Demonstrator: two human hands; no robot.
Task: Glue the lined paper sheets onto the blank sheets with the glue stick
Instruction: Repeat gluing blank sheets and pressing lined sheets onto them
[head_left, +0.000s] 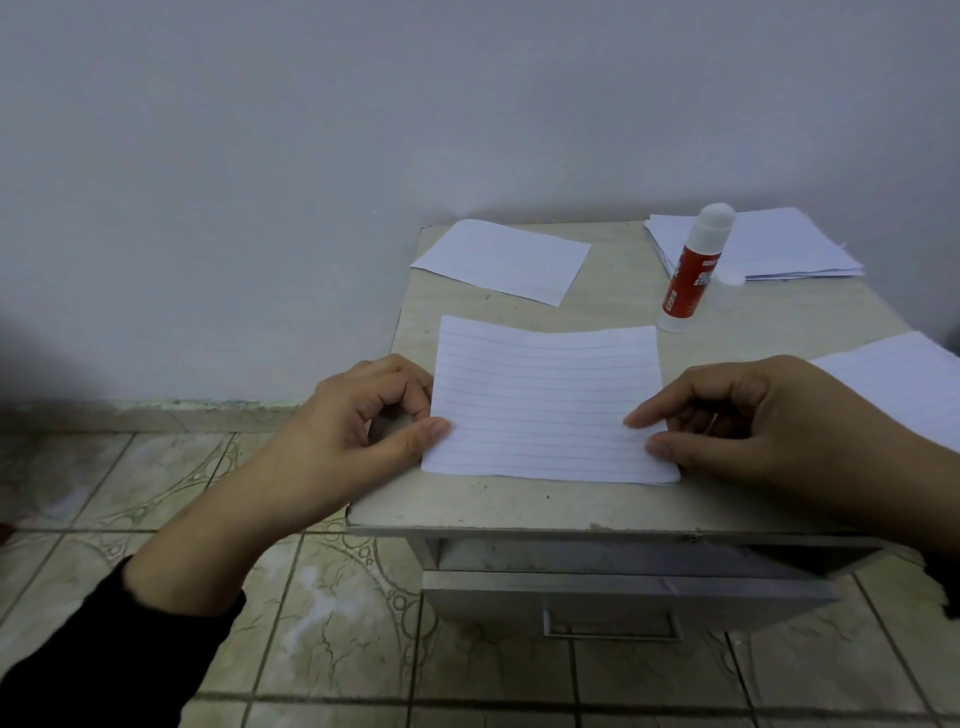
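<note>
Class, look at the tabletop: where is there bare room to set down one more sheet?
Bare strip between the blank sheet and the lined sheet, left of the glue stick. Narrow bare band along the table's front edge. Crowded on the right: paper stack, cap, another lined sheet.

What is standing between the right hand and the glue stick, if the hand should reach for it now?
Nothing visible. The glue stick stands upright, uncapped, beyond the lined sheet that both hands hold, and only bare tabletop lies between it and the right hand. Its cap sits just right of it, slightly off the direct path.
</note>
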